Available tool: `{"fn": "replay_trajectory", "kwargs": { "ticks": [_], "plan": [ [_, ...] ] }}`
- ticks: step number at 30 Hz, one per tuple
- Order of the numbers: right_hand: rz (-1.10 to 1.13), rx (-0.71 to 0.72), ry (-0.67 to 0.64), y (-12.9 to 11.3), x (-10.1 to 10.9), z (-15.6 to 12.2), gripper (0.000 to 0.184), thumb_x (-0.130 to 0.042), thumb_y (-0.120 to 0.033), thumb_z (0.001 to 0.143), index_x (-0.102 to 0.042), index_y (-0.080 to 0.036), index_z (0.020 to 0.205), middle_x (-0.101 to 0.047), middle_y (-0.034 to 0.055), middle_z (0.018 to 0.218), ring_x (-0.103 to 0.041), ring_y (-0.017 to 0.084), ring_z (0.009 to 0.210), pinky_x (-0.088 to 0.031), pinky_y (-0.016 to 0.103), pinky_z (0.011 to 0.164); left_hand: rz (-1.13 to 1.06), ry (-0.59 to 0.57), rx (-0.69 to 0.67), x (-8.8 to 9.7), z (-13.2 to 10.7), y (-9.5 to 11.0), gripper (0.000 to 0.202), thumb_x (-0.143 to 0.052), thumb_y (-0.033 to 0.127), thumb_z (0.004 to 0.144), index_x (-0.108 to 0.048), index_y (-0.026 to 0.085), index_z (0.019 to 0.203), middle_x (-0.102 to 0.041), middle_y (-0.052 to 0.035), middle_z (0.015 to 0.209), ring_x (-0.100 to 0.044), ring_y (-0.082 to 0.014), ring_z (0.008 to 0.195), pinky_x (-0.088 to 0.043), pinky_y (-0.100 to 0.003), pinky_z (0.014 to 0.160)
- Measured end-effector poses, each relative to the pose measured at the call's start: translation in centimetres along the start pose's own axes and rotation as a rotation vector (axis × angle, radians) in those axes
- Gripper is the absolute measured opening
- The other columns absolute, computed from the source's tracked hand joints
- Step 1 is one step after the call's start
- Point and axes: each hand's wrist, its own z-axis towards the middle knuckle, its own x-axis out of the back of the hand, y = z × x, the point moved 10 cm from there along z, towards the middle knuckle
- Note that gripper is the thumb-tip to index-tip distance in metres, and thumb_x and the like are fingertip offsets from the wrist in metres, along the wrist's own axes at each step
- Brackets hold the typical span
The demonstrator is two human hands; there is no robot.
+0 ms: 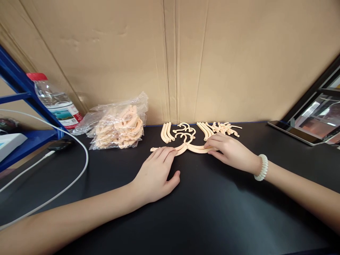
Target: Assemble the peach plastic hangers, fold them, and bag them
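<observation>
A peach-coloured plastic clothes hanger (198,150) lies on the black table, its two curved arms spread left and right and its hook pointing away from me. My left hand (156,173) rests with its fingers over the hanger's left arm, the thumb stretched apart on the near side. At the other end, my right hand (231,150) grips the right arm between thumb and fingers. Loose hooks (183,130) lie just behind the hanger. Flanking them are curved arm pieces on the left (166,132) and more arm pieces (204,131) on the right.
Small loose parts (228,128) lie behind my right hand. A clear bag of peach-coloured pieces (119,127) sits at the left, beside a red-capped bottle (60,102). A white cable (86,159) loops across the table's left side. A tablet-like device (293,132) lies at the right, against a cardboard wall (233,63).
</observation>
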Motion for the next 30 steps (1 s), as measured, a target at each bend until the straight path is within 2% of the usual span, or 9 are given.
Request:
{"fn": "replay_trajectory", "kwargs": {
  "ticks": [5,11,20,24,27,30],
  "plan": [
    [-0.012,-0.016,0.004,0.1,-0.1,0.0,0.017,-0.046,-0.015,0.093,-0.063,-0.019,0.094,-0.065,0.0099,0.094,-0.059,0.026,0.091,-0.049,0.041,0.079,-0.011,0.004,-0.002,0.1,0.1,0.0,0.037,-0.051,0.028,0.087,-0.053,0.016,0.122,-0.060,-0.0138,0.127,-0.055,-0.0315,0.119,-0.036,-0.055,0.109],
    [-0.035,-0.034,0.002,0.2,-0.3,0.0,0.016,-0.046,-0.014,0.093,-0.062,-0.018,0.095,-0.065,0.0101,0.096,-0.059,0.026,0.093,-0.049,0.042,0.081,0.013,-0.022,0.009,-0.3,0.0,-0.2,0.042,-0.049,0.029,0.088,-0.051,0.014,0.127,-0.058,-0.0149,0.132,-0.052,-0.0306,0.124,-0.029,-0.057,0.114],
    [-0.015,-0.047,0.066,0.4,-0.3,0.0,0.018,-0.045,-0.013,0.093,-0.061,-0.018,0.097,-0.065,0.0105,0.098,-0.059,0.026,0.094,-0.051,0.044,0.084,-0.017,0.012,0.017,-0.1,0.0,-0.2,0.045,-0.051,0.029,0.087,-0.052,0.014,0.130,-0.056,-0.0162,0.135,-0.051,-0.0332,0.127,-0.031,-0.059,0.113],
    [-0.019,-0.037,0.091,0.4,-0.4,0.0,0.017,-0.046,-0.012,0.092,-0.061,-0.018,0.098,-0.064,0.0114,0.100,-0.058,0.027,0.096,-0.050,0.045,0.085,0.008,-0.009,0.025,-0.3,0.0,-0.4,0.047,-0.050,0.031,0.088,-0.051,0.012,0.131,-0.054,-0.0175,0.137,-0.049,-0.0337,0.129,-0.030,-0.058,0.114],
    [-0.005,0.005,0.179,-0.2,0.3,-0.1,0.015,-0.048,-0.013,0.091,-0.060,-0.018,0.099,-0.062,0.0126,0.105,-0.056,0.027,0.100,-0.048,0.045,0.088,0.009,-0.017,0.008,-0.3,0.0,-0.2,0.048,-0.049,0.029,0.088,-0.050,0.011,0.132,-0.053,-0.0182,0.138,-0.048,-0.0335,0.129,-0.030,-0.058,0.114],
    [0.084,0.082,0.189,-2.0,0.5,-0.2,0.012,-0.048,-0.015,0.093,-0.059,-0.018,0.095,-0.062,0.0100,0.097,-0.056,0.023,0.091,-0.048,0.039,0.083,-0.045,0.025,-0.077,0.2,-0.1,0.7,0.040,-0.049,0.022,0.088,-0.054,0.013,0.127,-0.056,-0.0161,0.133,-0.050,-0.0302,0.126,-0.035,-0.052,0.111]
  ]
}}
